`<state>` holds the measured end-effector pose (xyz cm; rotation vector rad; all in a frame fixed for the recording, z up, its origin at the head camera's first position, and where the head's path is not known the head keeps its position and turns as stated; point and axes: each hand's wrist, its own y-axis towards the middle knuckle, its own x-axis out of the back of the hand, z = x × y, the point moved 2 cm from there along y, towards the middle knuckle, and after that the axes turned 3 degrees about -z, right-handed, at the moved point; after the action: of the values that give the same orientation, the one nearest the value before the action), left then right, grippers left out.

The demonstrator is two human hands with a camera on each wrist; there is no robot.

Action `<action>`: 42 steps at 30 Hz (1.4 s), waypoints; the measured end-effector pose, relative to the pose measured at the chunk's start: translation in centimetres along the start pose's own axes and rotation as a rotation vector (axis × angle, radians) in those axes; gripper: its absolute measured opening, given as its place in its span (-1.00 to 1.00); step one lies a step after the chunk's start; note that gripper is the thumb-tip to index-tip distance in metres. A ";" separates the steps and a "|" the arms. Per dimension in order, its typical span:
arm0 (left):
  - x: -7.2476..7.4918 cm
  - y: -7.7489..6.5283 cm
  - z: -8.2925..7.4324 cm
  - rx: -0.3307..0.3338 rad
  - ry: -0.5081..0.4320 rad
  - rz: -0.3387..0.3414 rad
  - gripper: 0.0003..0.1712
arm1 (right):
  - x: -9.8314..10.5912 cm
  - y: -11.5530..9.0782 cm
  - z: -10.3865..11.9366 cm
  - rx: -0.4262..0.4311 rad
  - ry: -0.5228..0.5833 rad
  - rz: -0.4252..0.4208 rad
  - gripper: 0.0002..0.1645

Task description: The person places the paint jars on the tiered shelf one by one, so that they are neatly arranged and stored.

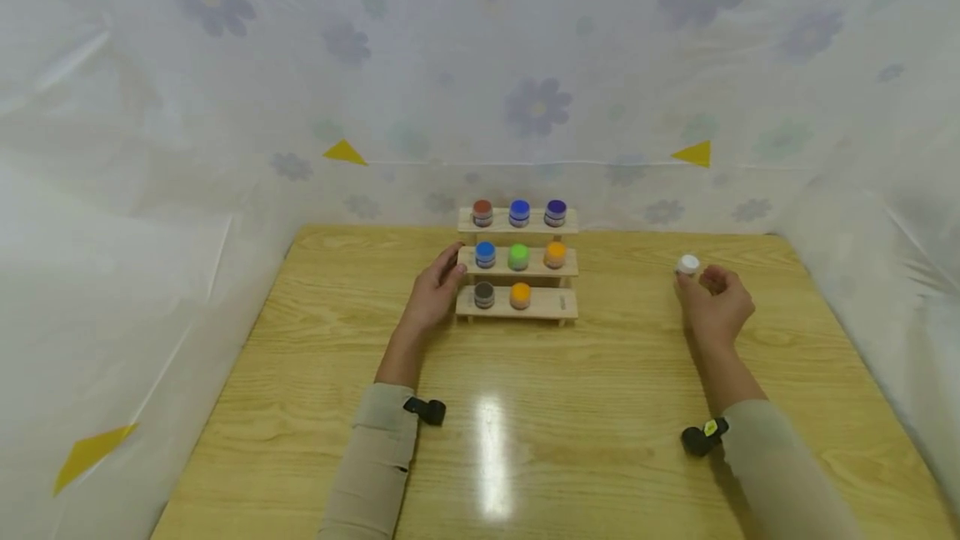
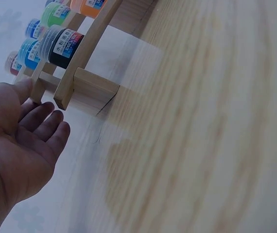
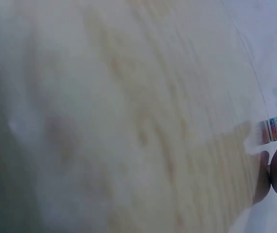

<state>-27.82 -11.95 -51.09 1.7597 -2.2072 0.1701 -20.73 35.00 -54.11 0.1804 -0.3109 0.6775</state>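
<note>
A three-tier wooden rack (image 1: 517,307) stands at the table's far side, bearing small paint jars with coloured lids. At its left end my left hand (image 1: 435,294) holds the edge of the middle tier, thumb against the wood and the other fingers loosely bent. Nearest to that hand are a blue-lidded jar (image 1: 485,255) and a black paint jar (image 2: 63,47). Off to the right, a white-lidded jar (image 1: 687,264) sits upright on the table. My right hand (image 1: 717,307) is right at this jar, thumb and fingers parted around it; the right wrist view shows its label (image 3: 275,129).
The wood-grain table (image 1: 615,407) runs back to a flower-patterned sheet (image 1: 450,65), with pale sheeting on both sides. Yellow triangles (image 1: 345,152) mark the sheet. On the bottom tier stand a black jar (image 1: 483,295) and an orange-yellow jar (image 1: 520,296), left of a bare spot.
</note>
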 end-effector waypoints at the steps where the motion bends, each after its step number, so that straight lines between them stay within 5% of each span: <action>1: 0.0 0.0 0.0 -0.002 0.001 -0.001 -0.32 | -0.1 0.1 0.0 0.003 -0.001 0.002 -0.32; 27: -0.1 0.1 -0.2 -0.003 -0.008 -0.022 -0.35 | -1.5 1.0 0.7 -0.020 -0.037 0.035 -0.39; 42: -0.1 0.0 -0.1 0.008 -0.003 -0.021 -0.34 | -0.5 -1.4 1.0 0.016 0.012 0.101 -0.43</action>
<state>-27.82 -11.82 -51.03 1.7880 -2.1923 0.1717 -20.41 33.40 -53.43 0.1766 -0.3048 0.7809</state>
